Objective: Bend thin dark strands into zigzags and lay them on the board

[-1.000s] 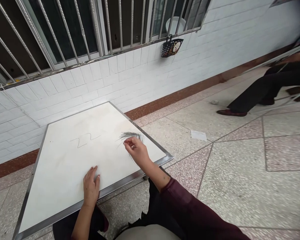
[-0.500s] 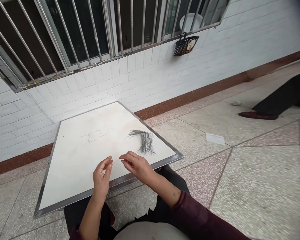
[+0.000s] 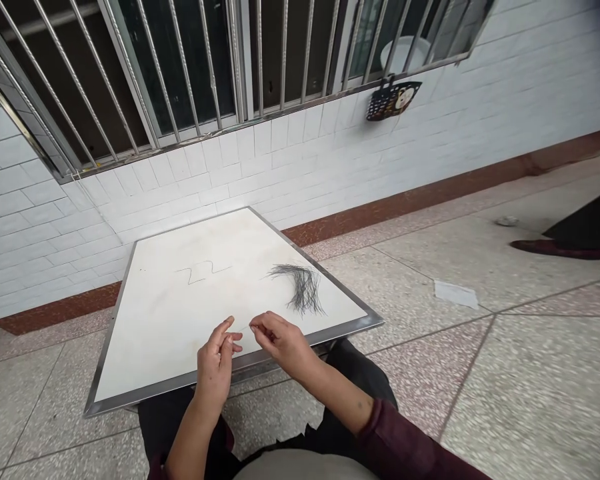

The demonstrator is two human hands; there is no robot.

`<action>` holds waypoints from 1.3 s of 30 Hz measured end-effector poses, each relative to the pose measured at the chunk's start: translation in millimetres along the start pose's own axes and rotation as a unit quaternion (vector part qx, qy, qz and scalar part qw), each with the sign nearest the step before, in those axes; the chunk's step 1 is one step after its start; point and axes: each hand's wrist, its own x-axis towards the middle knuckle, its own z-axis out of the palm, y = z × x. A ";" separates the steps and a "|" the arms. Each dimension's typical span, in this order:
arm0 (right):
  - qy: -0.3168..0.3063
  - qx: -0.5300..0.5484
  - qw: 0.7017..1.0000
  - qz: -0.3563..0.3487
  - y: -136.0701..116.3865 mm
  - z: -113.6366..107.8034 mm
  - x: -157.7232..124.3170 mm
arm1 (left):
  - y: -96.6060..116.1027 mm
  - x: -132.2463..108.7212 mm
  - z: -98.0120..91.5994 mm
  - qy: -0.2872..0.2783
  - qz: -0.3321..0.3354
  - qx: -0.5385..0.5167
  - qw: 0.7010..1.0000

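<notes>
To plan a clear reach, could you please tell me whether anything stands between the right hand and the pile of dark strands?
Nothing visible does: the pile of dark strands lies just beyond the right hand, and the white tabletop shows between them.

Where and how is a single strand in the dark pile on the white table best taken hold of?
Probably by a loose tip at the near end of the pile of strands, pinched from the near side of the table: the ends fan apart there, while farther up the strands cross and overlap densely.
</notes>
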 end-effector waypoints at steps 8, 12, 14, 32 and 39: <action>-0.001 0.010 1.000 0.006 1.7 4.4 -0.6 | -2.7 -2.2 -5.1 0.030 0.020 0.063 0.997; 0.013 0.003 1.000 0.026 -0.9 10.1 -2.1 | -6.2 -4.8 -3.4 0.044 0.024 0.074 0.996; 0.019 0.007 0.999 0.041 -2.0 12.1 -2.9 | -7.4 -5.9 -2.7 0.040 0.021 0.061 0.997; 0.010 -0.006 0.999 0.030 -0.9 8.7 -5.1 | -3.6 -1.0 -17.4 0.080 0.006 -0.033 0.996; 0.024 -0.026 0.999 0.023 7.0 0.9 -2.9 | -4.0 -4.8 -25.5 0.099 0.005 0.028 0.995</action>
